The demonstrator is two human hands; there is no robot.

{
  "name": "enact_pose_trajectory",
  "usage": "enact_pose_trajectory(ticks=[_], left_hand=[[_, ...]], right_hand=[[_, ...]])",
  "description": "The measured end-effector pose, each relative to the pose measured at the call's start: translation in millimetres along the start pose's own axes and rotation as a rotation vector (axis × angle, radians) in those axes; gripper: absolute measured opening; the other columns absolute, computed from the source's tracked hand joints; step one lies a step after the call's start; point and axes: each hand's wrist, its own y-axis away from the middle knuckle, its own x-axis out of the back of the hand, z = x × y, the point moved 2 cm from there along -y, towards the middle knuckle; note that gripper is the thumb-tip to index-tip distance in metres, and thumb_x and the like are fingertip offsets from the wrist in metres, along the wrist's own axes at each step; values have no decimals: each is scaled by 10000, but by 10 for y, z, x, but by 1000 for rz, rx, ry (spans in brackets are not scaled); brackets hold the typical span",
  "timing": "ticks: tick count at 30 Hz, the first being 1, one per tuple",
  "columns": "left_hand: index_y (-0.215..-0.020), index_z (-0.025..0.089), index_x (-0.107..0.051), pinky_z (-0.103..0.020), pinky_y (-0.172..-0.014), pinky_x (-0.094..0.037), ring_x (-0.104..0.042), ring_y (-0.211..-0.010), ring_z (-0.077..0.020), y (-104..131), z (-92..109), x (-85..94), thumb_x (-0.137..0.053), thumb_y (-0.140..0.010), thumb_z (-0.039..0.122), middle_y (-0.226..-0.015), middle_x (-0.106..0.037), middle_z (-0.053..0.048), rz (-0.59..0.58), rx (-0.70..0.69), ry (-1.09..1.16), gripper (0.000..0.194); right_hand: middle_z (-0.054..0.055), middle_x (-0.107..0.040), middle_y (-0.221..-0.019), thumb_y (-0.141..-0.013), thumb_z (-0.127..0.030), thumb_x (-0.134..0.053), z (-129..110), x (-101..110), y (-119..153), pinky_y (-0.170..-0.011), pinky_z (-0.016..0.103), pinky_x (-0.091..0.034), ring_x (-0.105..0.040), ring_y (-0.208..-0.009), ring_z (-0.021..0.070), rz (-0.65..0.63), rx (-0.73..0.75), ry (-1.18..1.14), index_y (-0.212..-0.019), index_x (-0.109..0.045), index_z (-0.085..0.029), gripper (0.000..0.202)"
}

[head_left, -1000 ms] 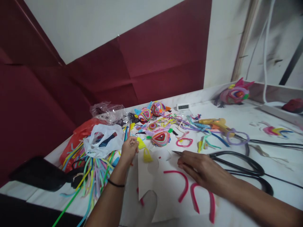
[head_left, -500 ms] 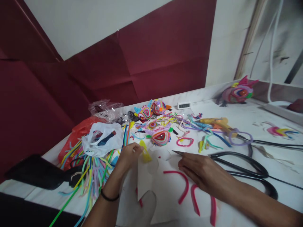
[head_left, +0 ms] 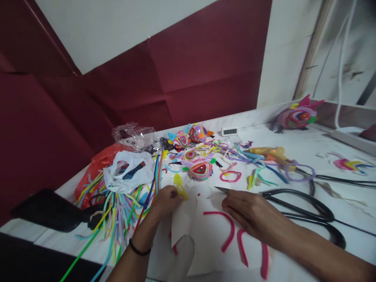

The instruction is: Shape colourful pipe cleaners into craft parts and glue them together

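My left hand (head_left: 167, 203) has its fingers closed at the lower end of a small yellow fuzzy piece (head_left: 178, 180), partly covering it. My right hand (head_left: 245, 207) is closed round a pair of scissors; the thin pointed metal tip (head_left: 220, 189) shows past the fingers, and the large black handles (head_left: 305, 194) stick out behind the wrist. Below and between both hands lies a cut white sheet (head_left: 202, 243) with curved edges. Curved pink fuzzy strips (head_left: 230, 231) rest on it near my right forearm.
Several colourful fuzzy ornaments (head_left: 200, 169) sit farther back, beside a small white digital display (head_left: 229, 131). At the left, a white bag (head_left: 129, 182) holds many pipe cleaners. A yellow glue gun (head_left: 268, 152) lies to the right. A pink fish-like ornament (head_left: 299, 116) stands at the back right.
My left hand has shifted slightly right and down, over the lower part of the yellow piece. My right hand and the scissors look nearly unmoved; the view has shifted slightly.
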Motion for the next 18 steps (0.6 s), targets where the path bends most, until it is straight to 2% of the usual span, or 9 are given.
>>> enact_pose_trajectory(ticks=[4,8,11,13,16,18], left_hand=[[-632,176,-576,-248,-570,-350,-505,-616,-141,-5,1,15,-600,-680,306,-630,-560,17,8,1,59,141],[-646,179,-545,-237,-513,-336,-474,-523,-114,32,96,97,-586,-704,348,-583,-532,35,6,-6,141,183],[-649,185,-509,-222,-459,-328,-456,-453,-101,100,254,173,-567,-732,384,-498,-484,57,-32,-24,264,223],[-666,176,-523,-212,-448,-329,-462,-450,-94,148,394,212,-596,-730,390,-501,-518,45,-95,-50,424,235],[-765,154,-578,-211,-453,-361,-481,-470,-83,187,615,250,-631,-731,398,-673,-649,-22,-184,-104,578,252],[-789,155,-585,-214,-465,-381,-495,-481,-83,183,758,266,-632,-738,389,-730,-671,-40,-213,-160,618,244]], right_hand=[[50,-582,-795,-958,-213,-320,-16,14,-11,-635,273,-398,-559,-705,157,4,0,-10,-870,-594,-180,290],[57,-582,-791,-957,-224,-320,-11,17,-13,-635,284,-397,-559,-708,165,6,-5,-26,-861,-604,-176,303],[51,-595,-815,-945,-235,-356,2,20,-30,-650,280,-403,-561,-724,157,46,-40,-134,-878,-605,-182,263],[31,-590,-776,-924,-263,-416,4,32,-66,-628,264,-399,-545,-692,142,99,-103,-251,-836,-597,-184,216],[-5,-539,-676,-866,-334,-520,-17,69,-155,-546,236,-363,-483,-610,119,178,-239,-462,-771,-586,-178,194],[-25,-503,-641,-827,-378,-574,-52,104,-227,-510,222,-332,-442,-577,105,209,-298,-628,-810,-603,-169,212]])
